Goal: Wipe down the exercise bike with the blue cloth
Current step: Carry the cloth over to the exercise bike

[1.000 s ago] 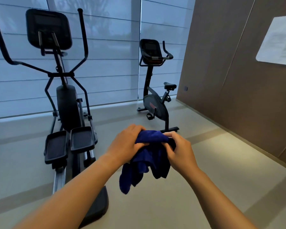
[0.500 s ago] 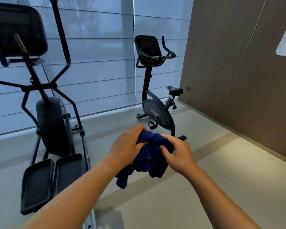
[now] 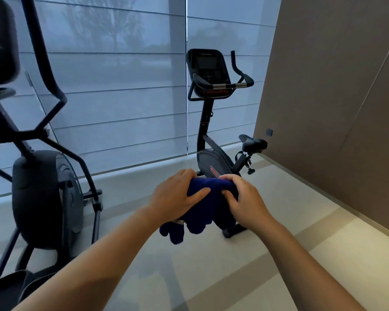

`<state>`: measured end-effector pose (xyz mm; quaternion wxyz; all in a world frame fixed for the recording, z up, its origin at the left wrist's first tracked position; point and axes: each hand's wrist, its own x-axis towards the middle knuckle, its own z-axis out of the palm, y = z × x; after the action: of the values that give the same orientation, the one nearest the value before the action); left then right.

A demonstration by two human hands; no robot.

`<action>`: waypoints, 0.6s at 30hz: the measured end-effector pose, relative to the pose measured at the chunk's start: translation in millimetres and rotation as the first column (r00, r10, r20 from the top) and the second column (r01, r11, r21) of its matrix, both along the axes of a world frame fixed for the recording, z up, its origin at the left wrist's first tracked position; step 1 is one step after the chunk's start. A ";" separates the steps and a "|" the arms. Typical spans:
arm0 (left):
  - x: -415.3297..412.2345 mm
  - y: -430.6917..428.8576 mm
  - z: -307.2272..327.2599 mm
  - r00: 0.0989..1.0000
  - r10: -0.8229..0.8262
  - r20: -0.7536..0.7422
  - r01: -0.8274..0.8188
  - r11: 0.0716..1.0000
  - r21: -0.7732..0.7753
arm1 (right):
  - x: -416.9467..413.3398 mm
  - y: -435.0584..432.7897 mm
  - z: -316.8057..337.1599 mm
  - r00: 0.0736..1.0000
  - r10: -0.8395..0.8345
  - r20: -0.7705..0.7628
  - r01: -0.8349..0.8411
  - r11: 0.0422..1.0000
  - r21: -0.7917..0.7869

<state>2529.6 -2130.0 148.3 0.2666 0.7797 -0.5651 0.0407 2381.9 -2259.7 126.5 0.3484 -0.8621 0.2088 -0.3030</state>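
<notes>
The black exercise bike [image 3: 211, 122] stands upright ahead of me by the window, console at the top, saddle [image 3: 253, 142] to its right. A bunched dark blue cloth [image 3: 211, 205] hangs in front of the bike's lower body and hides part of its base. My left hand [image 3: 175, 196] grips the cloth's left side with the thumb laid over it. My right hand [image 3: 245, 200] grips its right side. Both hands are held in the air, well short of the bike.
A black elliptical trainer [image 3: 38, 187] fills the left side, its pedals at the bottom left corner. Window blinds [image 3: 121, 97] run along the back. A brown panelled wall [image 3: 334, 97] closes the right side. Pale floor [image 3: 278, 254] lies between me and the bike.
The view has moved closer to the bike, which looks larger and more central. The elliptical has slid off to the left. Both hands keep hold of the cloth and have regripped it slightly.
</notes>
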 end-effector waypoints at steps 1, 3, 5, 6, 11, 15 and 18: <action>14.7 -16.0 0.7 1.000 -0.008 -0.010 0.008 1.000 0.001 | 14.1 -14.9 1.6 1.000 0.005 0.002 -0.005 1.000 -0.004; 44.1 -47.9 0.5 0.999 -0.046 -0.016 0.046 0.999 0.011 | 42.2 -42.2 2.7 1.000 0.027 -0.007 -0.027 1.000 0.005; 75.1 -81.3 -1.3 0.997 -0.071 -0.014 0.071 0.997 -0.006 | 73.7 -69.6 0.9 0.998 0.055 -0.030 -0.054 0.998 0.019; 90.9 -99.0 -2.4 0.997 -0.074 -0.019 0.073 0.997 -0.027 | 90.7 -84.6 -1.4 0.997 0.065 -0.036 -0.064 0.998 0.022; 176.1 -179.0 -9.4 0.996 -0.080 -0.030 0.076 0.992 -0.104 | 177.5 -165.1 -13.9 0.998 0.060 -0.020 -0.058 0.996 0.069; 265.5 -248.1 -2.2 0.996 -0.090 0.000 0.090 0.994 -0.053 | 263.5 -239.7 -7.1 1.000 0.026 0.009 -0.027 0.997 0.076; 330.0 -300.3 10.8 0.996 -0.084 0.009 0.084 0.996 -0.027 | 326.6 -290.3 7.4 0.998 -0.012 0.065 0.012 1.000 0.000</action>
<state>2859.6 -2430.3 159.1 0.2766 0.7514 -0.5978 0.0401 2708.6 -2550.0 133.9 0.3530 -0.8506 0.2026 -0.3329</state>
